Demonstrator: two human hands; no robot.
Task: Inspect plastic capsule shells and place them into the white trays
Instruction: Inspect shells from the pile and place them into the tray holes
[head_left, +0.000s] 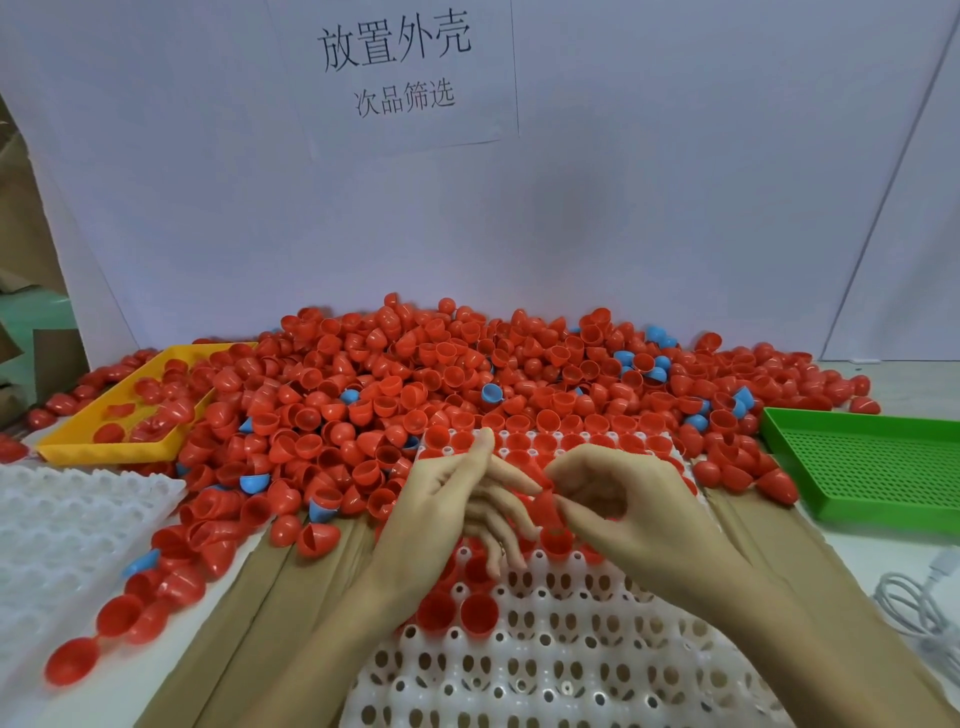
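Right hand (613, 499) pinches small red plastic capsule shell (551, 512), long axis apparently near upright, directly over white perforated plastic tray (545, 670). Left hand (447, 509) spread, fingers alongside, empty sockets just below.

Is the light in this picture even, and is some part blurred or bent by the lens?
Head view: soft, even light, no hard glare; faint shadows fall under the hands. The right hand with its red shell looks slightly motion-blurred; the white tray stays fairly sharp. The wide-angle lens bends the backdrop's edges.
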